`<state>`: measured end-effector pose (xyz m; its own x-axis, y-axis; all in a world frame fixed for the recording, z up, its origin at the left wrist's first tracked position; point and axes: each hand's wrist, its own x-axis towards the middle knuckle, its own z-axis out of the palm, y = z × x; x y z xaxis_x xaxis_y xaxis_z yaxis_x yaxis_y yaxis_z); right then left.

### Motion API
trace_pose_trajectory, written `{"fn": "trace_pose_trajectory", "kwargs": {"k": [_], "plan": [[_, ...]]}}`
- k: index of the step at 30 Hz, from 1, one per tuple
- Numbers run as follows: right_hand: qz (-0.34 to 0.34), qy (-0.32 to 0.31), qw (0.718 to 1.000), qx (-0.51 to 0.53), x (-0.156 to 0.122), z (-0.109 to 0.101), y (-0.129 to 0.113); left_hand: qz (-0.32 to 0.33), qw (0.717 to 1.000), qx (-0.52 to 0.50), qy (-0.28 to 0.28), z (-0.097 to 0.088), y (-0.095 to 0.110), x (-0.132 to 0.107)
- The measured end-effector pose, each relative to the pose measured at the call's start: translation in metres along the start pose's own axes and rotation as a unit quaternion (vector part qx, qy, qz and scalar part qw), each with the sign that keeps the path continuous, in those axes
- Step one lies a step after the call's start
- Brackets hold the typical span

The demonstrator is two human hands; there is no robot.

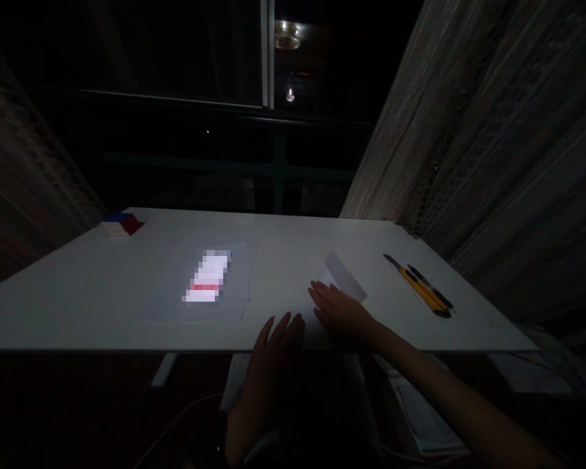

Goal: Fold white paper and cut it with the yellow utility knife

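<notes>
A piece of white paper (346,277), folded with a pointed top, lies on the white table. My right hand (339,307) rests on its lower left part, fingers stretched out and flat, hiding some of it. At the table's front edge is my left hand (276,342), its fingers extended and slightly apart, with nothing visible in it. It is just left of my right hand and the folded paper. The light is dim, so whether the left fingertips touch the paper cannot be made out.
A lit phone (208,277) with a blurred screen lies on paper sheets (241,286) at left. A yellow utility knife (420,286) and a dark pen (430,288) lie at right. A coloured puzzle cube (120,224) sits at the far left. Curtains (400,130) hang beside the table (293,241).
</notes>
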<state>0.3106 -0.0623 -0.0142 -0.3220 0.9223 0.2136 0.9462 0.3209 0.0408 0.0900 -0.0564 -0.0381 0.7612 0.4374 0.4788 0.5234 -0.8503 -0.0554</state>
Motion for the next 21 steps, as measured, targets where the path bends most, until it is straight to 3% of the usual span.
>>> {"fn": "trace_pose_trajectory", "kwargs": {"k": [8,15,21], "plan": [[0.025,-0.032,0.999,0.016,0.004,-0.008,0.01,0.008,1.0,0.009,0.007,0.001,-0.001,0.0],[-0.001,-0.077,0.989,0.123,0.005,-0.021,0.033,0.022,0.999,0.02,0.013,0.001,-0.004,0.001],[-0.003,-0.078,0.989,0.128,0.008,-0.022,0.044,0.029,0.999,0.019,0.014,-0.001,-0.005,0.003]]}}
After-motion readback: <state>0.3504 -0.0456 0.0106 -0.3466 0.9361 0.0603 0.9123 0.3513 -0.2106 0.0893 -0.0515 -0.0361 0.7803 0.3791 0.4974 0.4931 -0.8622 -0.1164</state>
